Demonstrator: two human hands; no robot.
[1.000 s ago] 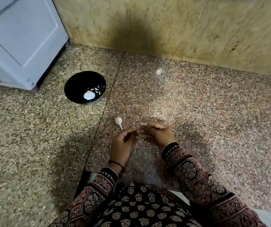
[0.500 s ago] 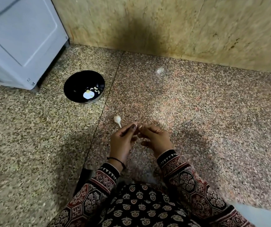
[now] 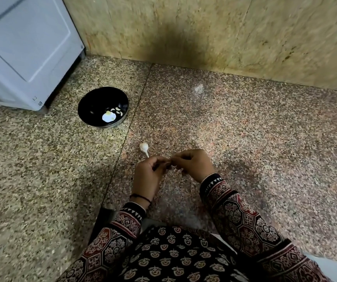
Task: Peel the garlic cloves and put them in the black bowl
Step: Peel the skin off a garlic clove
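Floor [image 3: 245, 139] doubles as workspace; black bowl [image 3: 91, 98], few peeled cloves [image 3: 117, 111] inside, sits within reach. Left hand [image 3: 147, 176], right hand [image 3: 194, 165] pinch mostly hidden garlic clove between fingertips, likely stripping skin. Garlic bulb [image 3: 143, 147] waits just beside.

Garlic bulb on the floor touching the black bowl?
Apart. The head view shows bare floor between the garlic bulb and the black bowl.

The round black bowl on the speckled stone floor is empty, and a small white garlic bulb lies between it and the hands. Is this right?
Not quite. The head view shows a few peeled garlic cloves inside the round black bowl. The small white garlic bulb does lie between it and the left hand and right hand.
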